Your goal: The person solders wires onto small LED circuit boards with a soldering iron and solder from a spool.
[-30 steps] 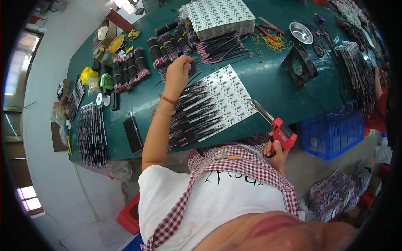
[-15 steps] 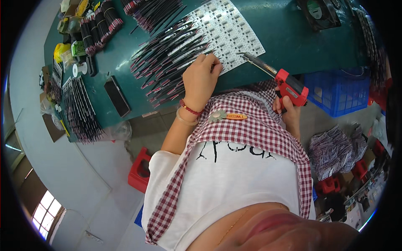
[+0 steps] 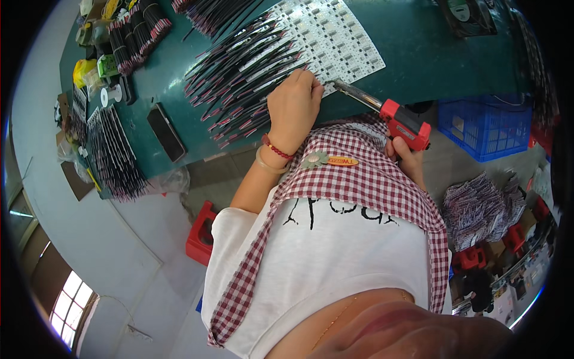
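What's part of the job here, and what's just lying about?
Job, apparently:
- red soldering gun, in the right hand
- white circuit sheet, near its tip
- black wires, beside the left hand

Likely lying about:
- phone
- white spool
- blue crate

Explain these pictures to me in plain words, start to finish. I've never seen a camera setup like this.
There is no robot here: these are a person's bare hands. The camera is the left of two wide fisheye ones worn on the head, looking down, so straight edges bend toward the rim.

The right hand grips a red-and-black gun-shaped tool, its metal tip at the near edge of a white circuit-board sheet. The left hand is at that edge too, fingers close to the tip; whether they pinch anything is hard to see.

Many thin black wires fan leftward from the sheet. The green table also bears a phone and, farther off, banded wire bundles.
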A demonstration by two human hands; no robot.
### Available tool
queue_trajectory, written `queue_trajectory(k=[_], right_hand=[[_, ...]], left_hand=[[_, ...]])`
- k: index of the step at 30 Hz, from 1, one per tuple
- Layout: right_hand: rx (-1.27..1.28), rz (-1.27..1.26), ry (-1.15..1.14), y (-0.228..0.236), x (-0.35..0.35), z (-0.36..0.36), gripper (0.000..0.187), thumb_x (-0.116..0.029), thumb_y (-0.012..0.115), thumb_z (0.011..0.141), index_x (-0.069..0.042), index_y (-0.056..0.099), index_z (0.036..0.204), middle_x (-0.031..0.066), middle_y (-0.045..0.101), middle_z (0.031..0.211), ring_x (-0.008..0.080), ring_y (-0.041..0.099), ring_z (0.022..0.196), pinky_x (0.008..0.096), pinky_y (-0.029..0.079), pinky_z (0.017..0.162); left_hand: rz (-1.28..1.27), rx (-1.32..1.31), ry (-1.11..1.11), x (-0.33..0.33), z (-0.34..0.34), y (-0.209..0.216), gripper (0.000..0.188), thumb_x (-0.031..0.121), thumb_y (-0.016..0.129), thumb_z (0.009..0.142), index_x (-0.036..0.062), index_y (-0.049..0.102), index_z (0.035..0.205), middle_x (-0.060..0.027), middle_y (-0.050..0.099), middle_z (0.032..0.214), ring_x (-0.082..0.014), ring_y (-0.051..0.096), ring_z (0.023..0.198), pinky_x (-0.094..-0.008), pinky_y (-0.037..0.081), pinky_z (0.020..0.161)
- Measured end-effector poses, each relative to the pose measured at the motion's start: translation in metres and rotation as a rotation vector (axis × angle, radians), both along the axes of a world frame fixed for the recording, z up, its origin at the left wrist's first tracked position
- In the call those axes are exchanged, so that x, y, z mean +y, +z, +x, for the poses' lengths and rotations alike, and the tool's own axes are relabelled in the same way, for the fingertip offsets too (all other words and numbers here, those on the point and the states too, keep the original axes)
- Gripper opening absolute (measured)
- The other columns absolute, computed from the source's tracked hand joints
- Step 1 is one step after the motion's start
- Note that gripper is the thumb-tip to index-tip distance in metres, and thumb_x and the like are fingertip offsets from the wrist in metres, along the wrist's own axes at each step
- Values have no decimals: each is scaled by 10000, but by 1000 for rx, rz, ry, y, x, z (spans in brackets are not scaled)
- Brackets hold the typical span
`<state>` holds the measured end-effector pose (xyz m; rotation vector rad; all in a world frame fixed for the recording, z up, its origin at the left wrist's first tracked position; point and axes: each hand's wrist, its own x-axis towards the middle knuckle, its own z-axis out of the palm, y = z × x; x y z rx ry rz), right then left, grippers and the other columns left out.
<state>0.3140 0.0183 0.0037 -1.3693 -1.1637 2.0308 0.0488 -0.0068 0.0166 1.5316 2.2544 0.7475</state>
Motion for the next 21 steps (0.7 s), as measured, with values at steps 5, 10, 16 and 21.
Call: queue_trajectory(k=[5,10,16,21], right_hand=[[-78,9,11,1,-2,1,235,-267,617,884,-42,610,818,2,579,672,73,514,595,232,394,548],[-83,59,30,-6,-6,6,241,-282,636,872,-44,622,901,-5,591,690,71,525,609,232,396,554],[15,5,-63,5,-4,1,279,-264,634,869,-29,612,1018,0,586,689,75,515,604,236,389,550],[-57,20,-8,7,-1,5,249,-241,617,866,-26,610,992,2,575,675,77,506,594,239,386,549]], left_hand=[[-29,3,2,2,0,2,109,110,681,754,41,605,715,-91,610,734,-288,601,634,-364,461,561],[-37,15,-9,4,-1,2,107,96,674,749,28,604,708,-112,613,722,-302,606,648,-376,470,574],[-39,-2,-26,6,-2,1,110,93,667,749,20,600,704,-125,617,725,-315,609,661,-387,474,585],[-78,18,-56,9,-3,7,108,96,671,747,23,603,705,-113,612,726,-306,604,650,-386,465,580]])
